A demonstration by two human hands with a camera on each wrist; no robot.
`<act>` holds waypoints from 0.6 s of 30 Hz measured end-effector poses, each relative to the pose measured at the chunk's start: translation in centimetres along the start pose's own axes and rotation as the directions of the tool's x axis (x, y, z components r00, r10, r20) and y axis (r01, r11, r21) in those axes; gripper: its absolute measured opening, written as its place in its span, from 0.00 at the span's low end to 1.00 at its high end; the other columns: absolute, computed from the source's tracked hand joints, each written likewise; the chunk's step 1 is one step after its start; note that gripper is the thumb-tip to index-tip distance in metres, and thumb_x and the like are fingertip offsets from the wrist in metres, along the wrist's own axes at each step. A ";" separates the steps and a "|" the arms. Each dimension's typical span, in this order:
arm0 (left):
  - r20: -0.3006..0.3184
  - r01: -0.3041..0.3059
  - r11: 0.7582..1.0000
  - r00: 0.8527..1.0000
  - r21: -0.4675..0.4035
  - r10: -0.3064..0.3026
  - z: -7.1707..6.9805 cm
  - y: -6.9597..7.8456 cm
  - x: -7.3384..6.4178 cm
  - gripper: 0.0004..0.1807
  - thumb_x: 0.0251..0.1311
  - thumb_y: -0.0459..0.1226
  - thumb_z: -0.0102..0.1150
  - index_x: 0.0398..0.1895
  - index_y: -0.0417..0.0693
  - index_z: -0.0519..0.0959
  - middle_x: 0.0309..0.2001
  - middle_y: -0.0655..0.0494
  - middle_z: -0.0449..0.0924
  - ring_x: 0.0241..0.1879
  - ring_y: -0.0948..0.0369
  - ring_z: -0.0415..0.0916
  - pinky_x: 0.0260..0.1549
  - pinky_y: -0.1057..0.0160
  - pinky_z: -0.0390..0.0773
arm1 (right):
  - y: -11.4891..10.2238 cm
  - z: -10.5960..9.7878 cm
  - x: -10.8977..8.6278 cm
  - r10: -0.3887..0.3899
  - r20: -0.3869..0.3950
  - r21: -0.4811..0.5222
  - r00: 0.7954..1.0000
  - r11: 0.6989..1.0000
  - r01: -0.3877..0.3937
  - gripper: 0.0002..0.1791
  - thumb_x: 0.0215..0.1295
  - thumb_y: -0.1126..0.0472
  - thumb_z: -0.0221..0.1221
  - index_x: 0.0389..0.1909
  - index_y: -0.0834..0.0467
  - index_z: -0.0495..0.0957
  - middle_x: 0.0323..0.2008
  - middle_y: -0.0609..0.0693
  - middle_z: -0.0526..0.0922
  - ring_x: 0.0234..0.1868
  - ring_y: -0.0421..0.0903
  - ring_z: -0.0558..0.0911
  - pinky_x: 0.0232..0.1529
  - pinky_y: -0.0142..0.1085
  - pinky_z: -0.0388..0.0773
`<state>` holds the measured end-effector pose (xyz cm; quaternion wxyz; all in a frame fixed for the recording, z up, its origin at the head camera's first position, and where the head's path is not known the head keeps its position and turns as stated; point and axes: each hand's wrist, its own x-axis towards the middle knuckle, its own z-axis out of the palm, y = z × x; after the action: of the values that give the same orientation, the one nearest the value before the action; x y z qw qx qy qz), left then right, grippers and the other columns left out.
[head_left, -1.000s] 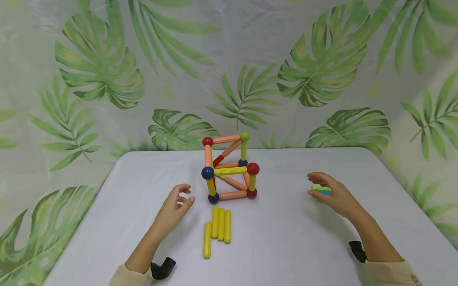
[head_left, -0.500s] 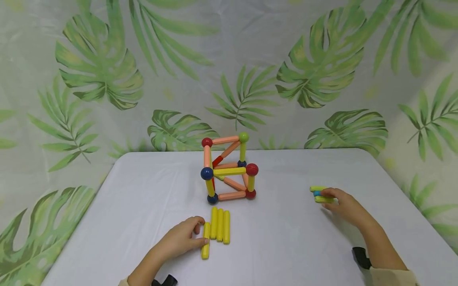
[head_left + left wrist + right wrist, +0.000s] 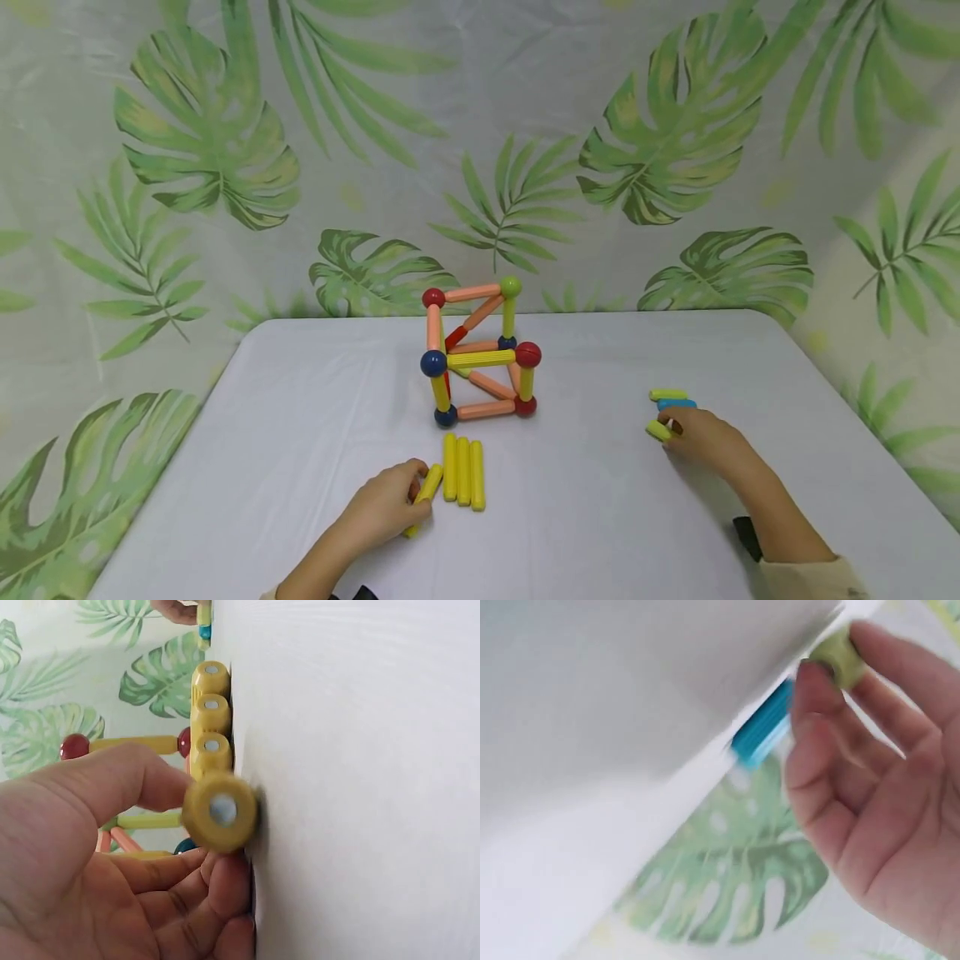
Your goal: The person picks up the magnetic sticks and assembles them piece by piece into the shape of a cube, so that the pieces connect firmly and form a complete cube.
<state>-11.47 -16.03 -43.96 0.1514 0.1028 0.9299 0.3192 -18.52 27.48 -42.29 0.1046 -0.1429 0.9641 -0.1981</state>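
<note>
My left hand pinches a long yellow magnetic stick between thumb and fingers, low over the table and tilted. Just right of it, several long yellow sticks lie side by side. At the right, my right hand pinches a short yellow-green magnetic stick between thumb and fingertips. Behind that hand a blue stick and another yellow-green stick lie on the table. In the right wrist view the held stick is partly covered by the fingers.
A frame of magnetic sticks and balls stands at the middle back, with salmon, yellow and red sticks. The white table ends at a leaf-patterned cloth backdrop.
My left hand came down and right to the yellow stick, gripped it and tilted it. My right hand took the nearest yellow-green stick and drew it away from the blue one.
</note>
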 end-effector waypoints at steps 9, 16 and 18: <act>-0.156 -0.036 0.986 0.988 -0.163 0.011 -1.6 -1.1 0.3 0.18 0.50 0.31 0.58 0.47 0.36 0.73 0.32 0.56 0.71 0.26 0.62 0.68 0.19 0.68 0.72 | -5.6 0.4 1.2 -0.190 -0.084 0.168 0.978 0.965 0.201 0.14 0.58 0.64 0.59 0.44 0.62 0.74 0.40 0.52 0.77 0.35 0.44 0.77 0.31 0.33 0.74; -0.274 -0.105 0.969 0.961 -0.226 0.040 -1.7 -1.6 0.6 0.16 0.50 0.28 0.57 0.45 0.39 0.74 0.33 0.56 0.69 0.28 0.62 0.68 0.20 0.68 0.72 | -8.9 1.8 3.0 -0.291 -0.081 0.211 0.953 0.930 0.302 0.12 0.56 0.63 0.61 0.41 0.60 0.76 0.38 0.48 0.77 0.36 0.43 0.78 0.38 0.34 0.76; -0.282 -0.111 0.965 0.959 -0.236 0.042 -1.7 -1.7 0.6 0.16 0.50 0.28 0.57 0.44 0.39 0.74 0.32 0.56 0.69 0.28 0.62 0.68 0.21 0.68 0.71 | -9.8 2.4 3.6 -0.336 -0.099 0.198 0.937 0.916 0.349 0.11 0.55 0.64 0.62 0.40 0.59 0.76 0.37 0.46 0.75 0.36 0.42 0.78 0.37 0.32 0.76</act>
<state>-12.77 -18.11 -43.90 0.0202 0.0738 0.8895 0.4505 -19.04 16.90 -40.94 0.0526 -0.2910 0.9002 -0.3195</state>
